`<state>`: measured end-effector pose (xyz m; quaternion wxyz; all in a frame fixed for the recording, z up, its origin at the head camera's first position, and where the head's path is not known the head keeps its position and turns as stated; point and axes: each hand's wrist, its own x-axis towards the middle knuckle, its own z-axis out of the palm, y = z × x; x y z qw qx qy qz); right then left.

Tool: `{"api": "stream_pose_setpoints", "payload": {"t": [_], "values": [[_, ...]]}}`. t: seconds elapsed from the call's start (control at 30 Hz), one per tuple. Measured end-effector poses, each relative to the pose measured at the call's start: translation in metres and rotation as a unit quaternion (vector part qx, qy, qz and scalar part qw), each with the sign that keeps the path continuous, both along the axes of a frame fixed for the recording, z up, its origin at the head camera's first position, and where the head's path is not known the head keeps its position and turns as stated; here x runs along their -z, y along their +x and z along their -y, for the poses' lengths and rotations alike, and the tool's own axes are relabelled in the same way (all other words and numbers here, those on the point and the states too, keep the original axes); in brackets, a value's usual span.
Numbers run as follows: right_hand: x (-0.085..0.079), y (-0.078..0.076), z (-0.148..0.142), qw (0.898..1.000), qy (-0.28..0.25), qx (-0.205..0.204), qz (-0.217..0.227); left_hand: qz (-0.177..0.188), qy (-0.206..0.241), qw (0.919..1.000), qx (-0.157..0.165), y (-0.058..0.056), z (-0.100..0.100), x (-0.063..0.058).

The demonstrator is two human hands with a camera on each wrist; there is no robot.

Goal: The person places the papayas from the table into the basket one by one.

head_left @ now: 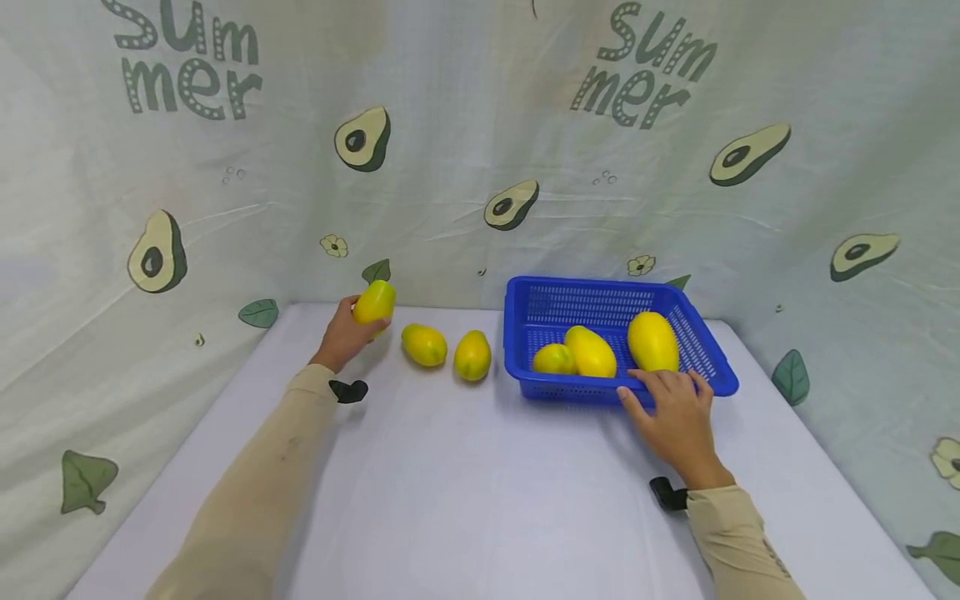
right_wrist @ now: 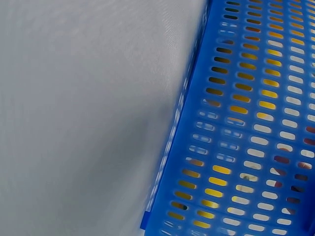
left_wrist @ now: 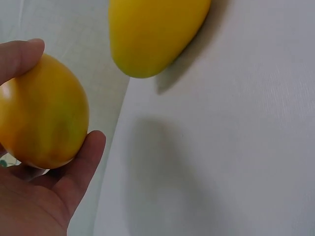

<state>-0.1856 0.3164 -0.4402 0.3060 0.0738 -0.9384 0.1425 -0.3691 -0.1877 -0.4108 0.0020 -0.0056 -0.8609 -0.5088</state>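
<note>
My left hand (head_left: 347,337) holds a yellow mango (head_left: 375,302) above the table's far left part. In the left wrist view, the thumb and fingers (left_wrist: 88,160) curl round this mango (left_wrist: 54,115). Right of it, two more mangoes lie on the table, one tilted sideways (head_left: 424,345) and one pointing forward (head_left: 472,356). A blue slotted basket (head_left: 585,390) stands at the right with three mangoes inside, the largest (head_left: 652,342) at its right. My right hand (head_left: 678,421) grips the basket's front rim, fingers over the edge; the right wrist view shows mostly the basket's slotted wall (right_wrist: 231,118).
A white cloth covers the table (head_left: 480,500). Behind it and along both sides hangs a pale curtain (head_left: 450,100) printed with avocados, leaves and lettering. The basket stands near the table's back edge.
</note>
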Motion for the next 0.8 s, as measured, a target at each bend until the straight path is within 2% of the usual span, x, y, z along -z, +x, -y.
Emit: {"api": "stream_pose_setpoints", "payload": {"t": [0.1,0.3,0.5,0.63,0.8], "values": [[0.002,0.000,0.000,1.000,-0.003,0.005,0.001,-0.005,-0.003,1.0000,0.005,-0.002,-0.005,-0.006],[0.002,-0.001,-0.001,1.000,-0.003,-0.001,-0.007,0.007,-0.003,0.9999,0.013,-0.003,-0.014,-0.015],[0.000,-0.005,-0.001,1.000,-0.004,0.002,-0.003,-0.011,-0.002,0.9991,0.041,-0.007,-0.019,-0.025],[0.000,-0.005,0.000,1.000,-0.003,0.004,0.000,-0.012,-0.001,0.9989,0.044,-0.006,-0.023,-0.032],[0.002,-0.004,0.000,1.000,-0.001,0.003,0.001,-0.011,0.007,0.9983,0.056,-0.003,-0.029,-0.033]]}}
